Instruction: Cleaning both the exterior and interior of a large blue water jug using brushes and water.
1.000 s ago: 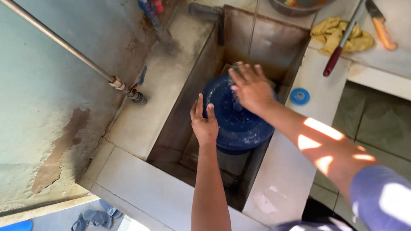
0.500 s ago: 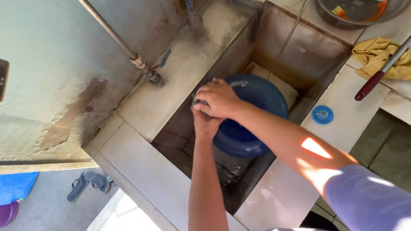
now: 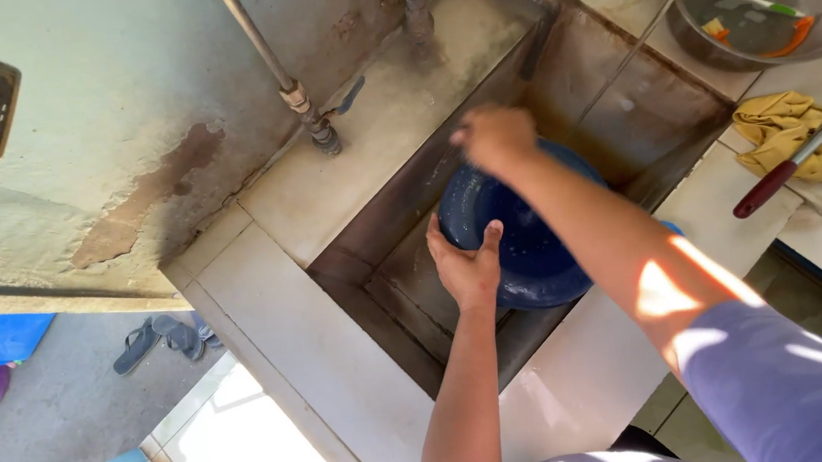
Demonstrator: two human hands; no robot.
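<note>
A dark blue round bowl (image 3: 525, 250) sits tilted inside a stained rectangular sink (image 3: 619, 100). My left hand (image 3: 464, 264) grips the bowl's near left rim, with the thumb over the edge. Reaching across from the right, my right hand (image 3: 494, 138) is closed on the bowl's far rim and looks blurred. My right forearm crosses over the bowl and hides its right side.
On the tiled counter (image 3: 320, 330) at the right are a grey metal basin (image 3: 813, 21) with utensils, a yellow cloth (image 3: 798, 128) and a red-handled tool (image 3: 773, 184). A pipe (image 3: 277, 68) and a tap (image 3: 415, 4) run along the stained wall. Sandals (image 3: 155, 338) lie on the floor below left.
My right hand has slid from the bowl's left edge, just above my left hand, to its far rim. My left hand now grips the near left rim. The view has shifted slightly.
</note>
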